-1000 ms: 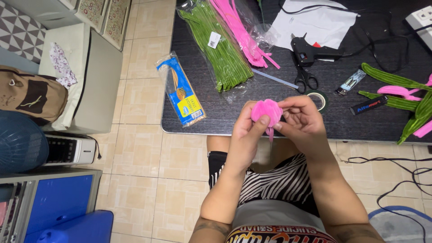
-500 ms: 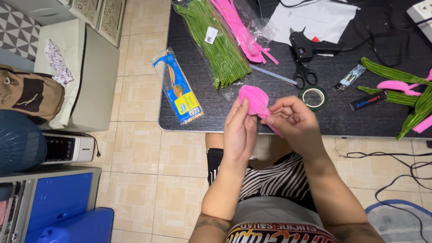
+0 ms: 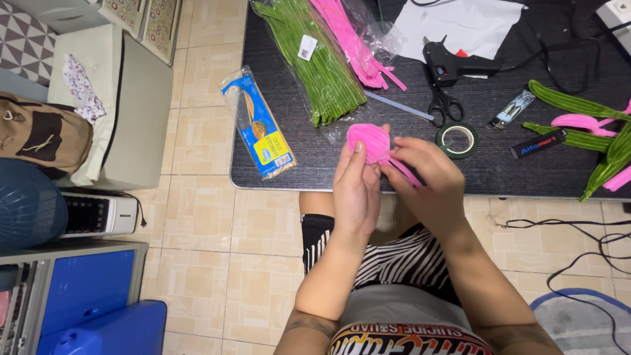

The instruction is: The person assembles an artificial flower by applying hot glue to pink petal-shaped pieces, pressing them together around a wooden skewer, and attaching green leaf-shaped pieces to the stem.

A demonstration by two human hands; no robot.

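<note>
Head view: just above the middle of the frame, we see both hands meet over the near edge of a dark table (image 3: 328,167). The left hand (image 3: 356,190) stands upright, its fingers curled around a pink coiled piece (image 3: 368,141) made of fuzzy stems, thumb pressed to its lower side. The right hand (image 3: 426,181) comes in from the right, its fingertips pinching the pink tail that sticks out of the coil toward the lower right. The coil sits between the two hands, above the table edge and just below a bundle of green stems (image 3: 315,59) in clear wrap.

To the right of that bundle, at the top centre, lies a bundle of pink stems (image 3: 351,39). A blue packet of sticks (image 3: 257,131) lies at an angle near the table's left edge. Right of the hands, we see a roll of green tape (image 3: 457,139), scissors (image 3: 444,105) above it, and a black glue gun (image 3: 453,66) resting on a white sheet (image 3: 467,23). Finished green and pink pieces (image 3: 585,131) lie at the far right. In the left of the frame, a brown bag (image 3: 39,135) sits on beige furniture, above a tiled floor (image 3: 217,263).
</note>
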